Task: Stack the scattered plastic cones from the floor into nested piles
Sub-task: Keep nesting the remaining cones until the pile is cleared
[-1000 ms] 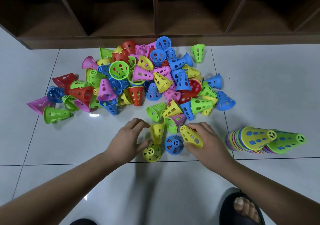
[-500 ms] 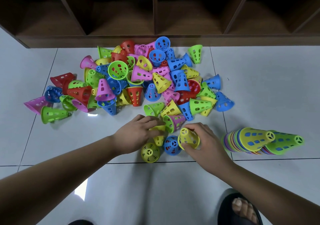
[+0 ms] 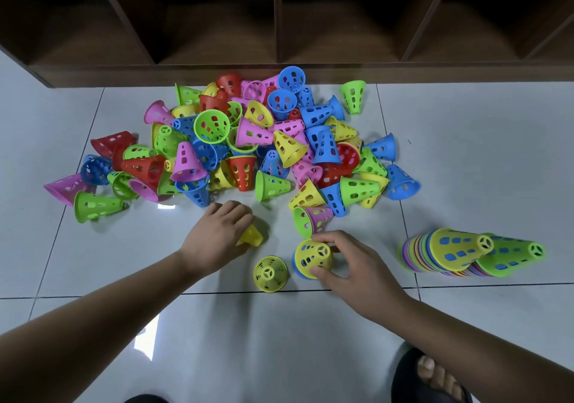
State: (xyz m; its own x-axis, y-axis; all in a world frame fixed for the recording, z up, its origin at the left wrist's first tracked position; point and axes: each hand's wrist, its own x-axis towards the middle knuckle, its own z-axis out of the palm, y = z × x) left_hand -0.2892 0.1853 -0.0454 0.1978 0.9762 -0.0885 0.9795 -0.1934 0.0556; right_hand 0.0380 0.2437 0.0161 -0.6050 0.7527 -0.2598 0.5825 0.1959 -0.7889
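Note:
A heap of perforated plastic cones (image 3: 248, 144) in red, blue, green, yellow and pink lies on the tiled floor. My left hand (image 3: 217, 235) is closed over a yellow cone (image 3: 252, 237) lying on its side. My right hand (image 3: 351, 263) grips a yellow cone (image 3: 312, 255) set down over a blue cone (image 3: 297, 270), whose rim peeks out beneath. Another yellow cone (image 3: 270, 273) stands upright between my hands. To the right stand two nested piles, one topped yellow (image 3: 456, 249) and one topped green (image 3: 512, 253).
A dark wooden shelf unit (image 3: 279, 30) runs along the far edge of the floor behind the heap. My sandalled foot (image 3: 431, 374) is at the bottom right. A lone green cone (image 3: 353, 95) stands at the back right of the heap.
My right hand has turned its yellow cone upright and lowered it over the blue cone. My left hand has closed on the yellow cone and drawn it left.

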